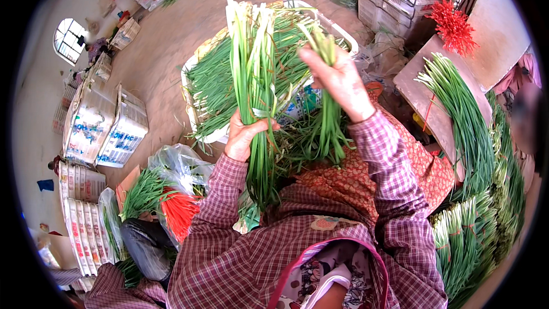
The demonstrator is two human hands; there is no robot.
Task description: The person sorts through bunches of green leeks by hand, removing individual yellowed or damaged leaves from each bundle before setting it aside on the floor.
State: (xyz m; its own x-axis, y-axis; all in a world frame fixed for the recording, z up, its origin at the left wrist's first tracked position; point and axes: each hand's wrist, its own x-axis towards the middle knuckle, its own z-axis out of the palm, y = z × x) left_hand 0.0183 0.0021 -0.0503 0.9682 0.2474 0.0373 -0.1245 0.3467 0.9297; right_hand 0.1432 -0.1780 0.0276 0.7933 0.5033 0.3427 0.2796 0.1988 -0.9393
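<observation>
My left hand [245,137] is wrapped round the middle of a tall bundle of garlic chives [251,63], whose pale stem ends point away from me and whose green leaves hang toward my lap. To its right, my right hand [343,83] is closed on a smaller bunch of garlic chives [329,126], its leaves drooping below the wrist; the fingers are slightly blurred. Both hands are raised over the near side of a white plastic basket [350,39] heaped with loose chives [214,83]. More loose leaves lie across my lap, on a red patterned apron [409,157].
At right, a board [409,74] carries a large chive bundle [466,120] and red ties [452,26]. Tied bundles [463,234] are piled below it. White crates [383,6] stand at the far right and left. Red strips [180,214] and a clear plastic bag [180,166] lie left.
</observation>
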